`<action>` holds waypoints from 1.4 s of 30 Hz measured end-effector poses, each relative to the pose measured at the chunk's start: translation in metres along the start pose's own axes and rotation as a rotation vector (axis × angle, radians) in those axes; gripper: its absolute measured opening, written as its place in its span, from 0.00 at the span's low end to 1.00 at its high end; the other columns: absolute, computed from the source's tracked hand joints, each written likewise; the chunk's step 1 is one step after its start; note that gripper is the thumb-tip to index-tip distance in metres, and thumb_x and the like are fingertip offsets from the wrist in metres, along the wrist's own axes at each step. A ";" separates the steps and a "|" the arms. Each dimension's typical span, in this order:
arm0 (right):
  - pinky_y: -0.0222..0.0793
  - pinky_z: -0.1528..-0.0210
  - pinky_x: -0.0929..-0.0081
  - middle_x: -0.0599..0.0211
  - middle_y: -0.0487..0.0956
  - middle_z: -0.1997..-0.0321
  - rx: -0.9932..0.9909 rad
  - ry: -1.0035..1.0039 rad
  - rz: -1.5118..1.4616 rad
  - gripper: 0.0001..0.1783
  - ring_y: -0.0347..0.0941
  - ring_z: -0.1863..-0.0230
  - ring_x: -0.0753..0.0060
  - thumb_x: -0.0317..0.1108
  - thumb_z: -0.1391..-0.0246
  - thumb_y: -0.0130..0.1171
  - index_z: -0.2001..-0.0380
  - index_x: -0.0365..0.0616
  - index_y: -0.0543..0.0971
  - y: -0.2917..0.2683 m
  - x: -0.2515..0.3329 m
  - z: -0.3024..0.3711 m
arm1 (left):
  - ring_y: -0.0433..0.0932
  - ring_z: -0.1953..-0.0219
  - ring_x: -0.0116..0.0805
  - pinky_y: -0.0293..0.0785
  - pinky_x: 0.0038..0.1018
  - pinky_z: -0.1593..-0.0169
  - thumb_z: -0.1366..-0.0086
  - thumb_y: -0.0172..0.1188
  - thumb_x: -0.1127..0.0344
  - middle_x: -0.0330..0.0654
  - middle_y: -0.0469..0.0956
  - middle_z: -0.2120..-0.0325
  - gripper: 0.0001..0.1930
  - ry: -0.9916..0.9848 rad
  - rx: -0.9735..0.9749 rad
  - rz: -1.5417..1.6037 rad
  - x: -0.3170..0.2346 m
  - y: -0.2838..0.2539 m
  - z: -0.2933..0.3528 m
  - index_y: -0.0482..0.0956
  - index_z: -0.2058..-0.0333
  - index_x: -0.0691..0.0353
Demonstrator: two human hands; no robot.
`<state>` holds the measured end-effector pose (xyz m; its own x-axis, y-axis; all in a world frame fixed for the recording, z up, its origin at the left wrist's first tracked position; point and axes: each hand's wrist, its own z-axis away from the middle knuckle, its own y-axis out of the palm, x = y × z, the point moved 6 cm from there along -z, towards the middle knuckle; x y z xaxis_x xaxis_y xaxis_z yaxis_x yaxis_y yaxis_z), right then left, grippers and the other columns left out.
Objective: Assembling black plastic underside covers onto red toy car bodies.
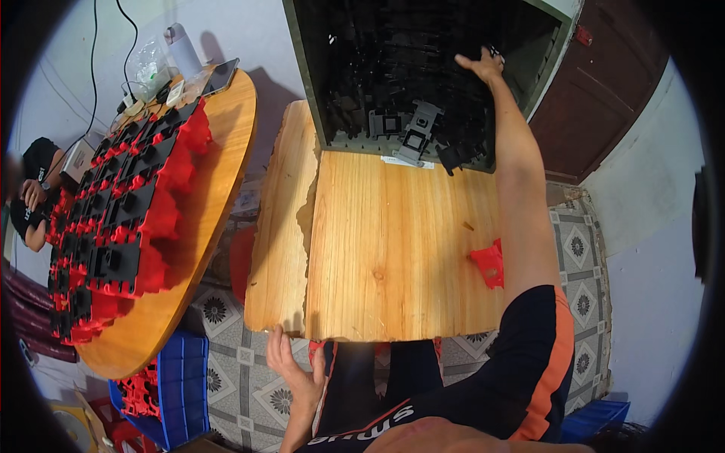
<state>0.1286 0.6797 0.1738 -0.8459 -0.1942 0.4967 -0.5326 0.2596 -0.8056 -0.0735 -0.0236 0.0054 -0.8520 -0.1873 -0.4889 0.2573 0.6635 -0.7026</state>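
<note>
Head view: a pale wood-grained tabletop [393, 249], a deep dark bin [305, 75] at its far side; inside reaches the bare right hand [485, 66], thumb splayed, any hold unclear; the left hand [298, 379], uncurled, empty, meets the near edge, farther from the grey-black plastic bracket [414, 141], which slants away rightward, left and bodyward of the right hand

**Bright middle, black rim**

Soft light brightens the central surface [408, 249], while the box [304, 75] at upper centre sinks into darkness. The bottle [182, 50] at upper left throws a shadow on the wall [245, 30]. Distortion bends the door [604, 83] at upper right; black swallows the corners.
</note>
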 end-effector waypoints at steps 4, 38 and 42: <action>0.52 0.37 0.35 0.58 0.55 0.31 0.043 0.024 0.284 0.43 0.50 0.31 0.39 0.47 0.61 0.71 0.37 0.72 0.67 0.017 0.025 0.057 | 0.50 0.32 0.59 0.46 0.47 0.32 0.44 0.66 0.65 0.57 0.48 0.32 0.45 0.093 0.019 0.265 -0.035 0.031 -0.090 0.49 0.32 0.63; 0.64 0.47 0.62 0.60 0.76 0.51 -0.007 -0.316 -0.207 0.15 0.68 0.44 0.58 0.41 0.50 0.66 0.59 0.51 0.82 -0.074 -0.032 0.496 | 0.60 0.37 0.43 0.63 0.37 0.39 0.48 0.70 0.72 0.51 0.55 0.38 0.56 -0.232 0.177 1.373 -0.132 0.143 -0.049 0.36 0.30 0.55; 0.69 0.50 0.64 0.56 0.77 0.51 0.199 -0.589 -0.636 0.12 0.72 0.48 0.56 0.35 0.45 0.61 0.57 0.47 0.81 -0.070 0.055 0.525 | 0.68 0.43 0.41 0.72 0.34 0.45 0.46 0.70 0.72 0.50 0.64 0.43 0.48 -0.554 -0.094 1.492 -0.083 0.111 -0.078 0.46 0.34 0.61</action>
<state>0.1337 0.1538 0.0884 -0.2106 -0.7150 0.6666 -0.8357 -0.2221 -0.5023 -0.0096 0.1220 0.0080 0.3962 0.4273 -0.8127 0.6263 0.5215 0.5795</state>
